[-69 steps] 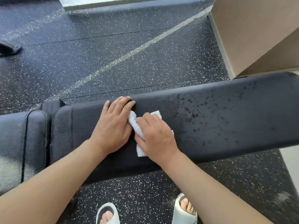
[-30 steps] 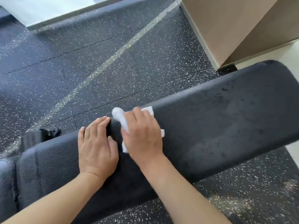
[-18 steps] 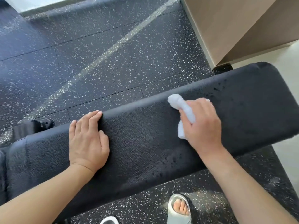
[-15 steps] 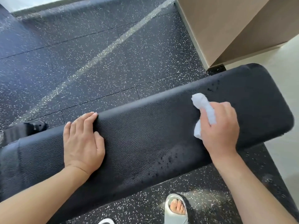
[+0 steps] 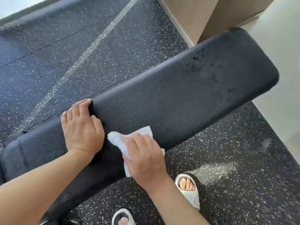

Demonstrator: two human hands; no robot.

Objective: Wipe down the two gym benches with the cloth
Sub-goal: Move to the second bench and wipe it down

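Two bare hands work on one long black padded vinyl gym bench (image 5: 162, 101), seen from the head camera. Nearest the viewer, two feet in white open-toed slide sandals (image 5: 189, 191) stand on the black speckled rubber floor (image 5: 65, 51). Next, the right hand (image 5: 144, 159) presses the crumpled white cloth (image 5: 116, 139) against the bench's near edge; its fingers curl over the cloth and bunch it, with white folds showing beyond the fingertips and below the palm. Just beside this grip, on its left and touching neither cloth nor right hand as far as can be told, the left hand (image 5: 81, 125) lies on the pad with fingers straight and together, their tips reaching the far edge, holding nothing.

From the grip, the bench's long axis runs away up and to the right. Along that axis, well apart from the cloth, dark droplets and wet smears (image 5: 203, 62) mark the pad near its rounded far-right end. The right hand is the nearer hand to that patch, so the coming stroke probably calls for a sweep rightward along the pad's length. Beyond the bench's far end stands a beige boxy wooden plinth (image 5: 203, 15). A second bench cannot be identified in this view.
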